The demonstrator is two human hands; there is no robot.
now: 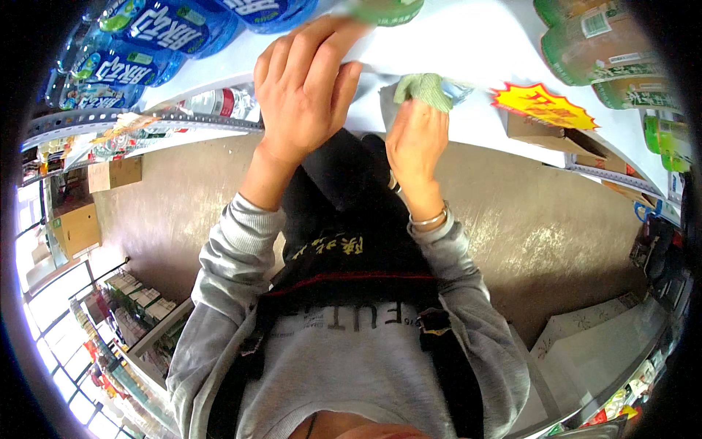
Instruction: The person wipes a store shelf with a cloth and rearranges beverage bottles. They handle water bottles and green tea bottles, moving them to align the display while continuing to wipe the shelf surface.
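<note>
My left hand (307,82) reaches over the white shelf (466,38), its fingertips at the blurred edge of a green-labelled bottle (395,12). Most of that bottle is cut off by the top of the view, and whether my fingers grip it is unclear. Bunched in my right hand (419,137) is a pale green cloth (419,90), held at the shelf's front edge. Part of a clear bluish plastic item (456,92) shows just beside the cloth.
Blue-labelled bottles (164,33) crowd the shelf's left. Green-capped or green-based bottles (581,44) stand right, behind a yellow-and-red price tag (543,104). A perforated metal rail (142,120) edges the left shelf. Cardboard boxes (77,228) sit along the left side.
</note>
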